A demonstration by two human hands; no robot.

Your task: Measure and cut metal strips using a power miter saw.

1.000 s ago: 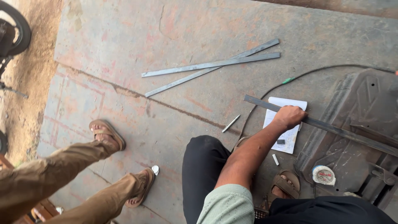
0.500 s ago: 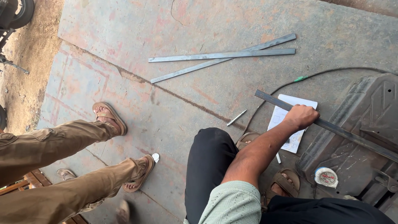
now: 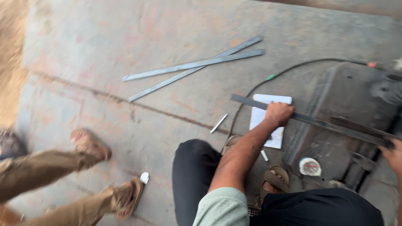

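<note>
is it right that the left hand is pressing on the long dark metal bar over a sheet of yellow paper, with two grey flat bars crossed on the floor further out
Not quite: the paper is white, not yellow. The head view shows the left hand gripping the long dark metal bar where it lies across that white sheet. The two grey flat bars do lie crossed on the concrete floor further out.

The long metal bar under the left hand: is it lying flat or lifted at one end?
Cannot tell: the metal bar crosses the white paper, gripped by the left hand.
</note>
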